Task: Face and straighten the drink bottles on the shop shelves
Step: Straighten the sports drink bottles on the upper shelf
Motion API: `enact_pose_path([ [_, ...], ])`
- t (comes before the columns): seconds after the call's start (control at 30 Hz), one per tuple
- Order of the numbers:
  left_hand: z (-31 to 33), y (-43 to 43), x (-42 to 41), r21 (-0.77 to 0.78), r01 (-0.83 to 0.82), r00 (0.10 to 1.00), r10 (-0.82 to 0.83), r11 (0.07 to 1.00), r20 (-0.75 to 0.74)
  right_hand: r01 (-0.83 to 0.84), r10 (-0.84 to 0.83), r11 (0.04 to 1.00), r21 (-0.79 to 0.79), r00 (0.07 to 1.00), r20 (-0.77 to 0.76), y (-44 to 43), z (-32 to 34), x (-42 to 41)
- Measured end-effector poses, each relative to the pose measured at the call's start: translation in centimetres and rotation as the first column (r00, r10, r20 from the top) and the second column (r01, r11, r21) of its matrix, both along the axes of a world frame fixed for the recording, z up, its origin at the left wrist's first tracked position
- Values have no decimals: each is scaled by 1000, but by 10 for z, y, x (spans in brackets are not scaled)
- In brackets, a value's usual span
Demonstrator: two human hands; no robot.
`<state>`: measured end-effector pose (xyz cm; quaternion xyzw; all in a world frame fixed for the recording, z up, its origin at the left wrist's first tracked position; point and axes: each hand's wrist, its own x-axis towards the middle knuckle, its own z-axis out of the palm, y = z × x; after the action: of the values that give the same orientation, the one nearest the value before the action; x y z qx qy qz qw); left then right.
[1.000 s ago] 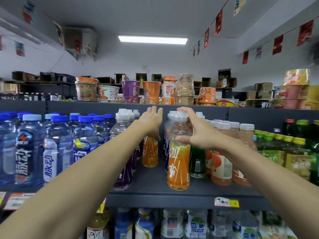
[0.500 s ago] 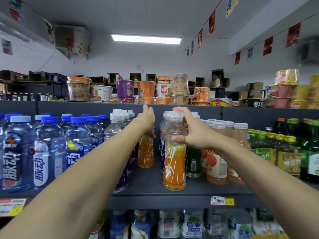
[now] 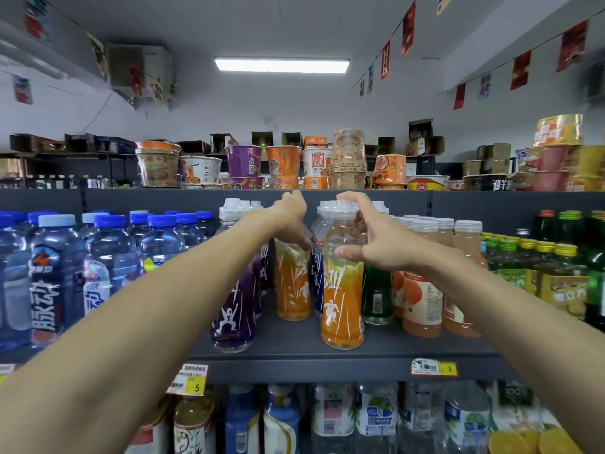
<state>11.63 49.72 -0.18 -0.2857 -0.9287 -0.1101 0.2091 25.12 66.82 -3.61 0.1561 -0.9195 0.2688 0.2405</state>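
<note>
Two orange drink bottles stand on the grey middle shelf [image 3: 327, 371]. My right hand [image 3: 373, 240] curls around the neck and white cap of the front orange bottle [image 3: 342, 303], thumb on its front. Further back, my left hand [image 3: 291, 221] grips the top of the rear orange bottle [image 3: 293, 286] and hides its cap. A purple bottle [image 3: 234, 309] of the same kind stands under my left forearm. Both orange bottles are upright.
Blue-capped water bottles [image 3: 108, 267] fill the shelf's left part. A green bottle [image 3: 376, 296], pale orange juice bottles [image 3: 422, 299] and green tea bottles [image 3: 556, 276] stand to the right. Instant noodle cups [image 3: 283, 162] line the top shelf, and more bottles [image 3: 376, 414] sit below.
Both hands stay on the same two orange bottles. My right thumb has slid a little across the front bottle. The view has shifted slightly.
</note>
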Motion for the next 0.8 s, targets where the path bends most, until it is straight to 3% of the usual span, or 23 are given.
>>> enact_pose_path([
  [0.27, 11, -17, 19, -231, 34, 994, -56, 972, -91, 0, 0, 1000, 2, 1000, -12, 4, -1, -5],
  [0.8, 8, -16, 24, -282, -8, 993, -25, 959, -113, 25, -24, 1000, 8, 999, -26, 6, -2, -7],
])
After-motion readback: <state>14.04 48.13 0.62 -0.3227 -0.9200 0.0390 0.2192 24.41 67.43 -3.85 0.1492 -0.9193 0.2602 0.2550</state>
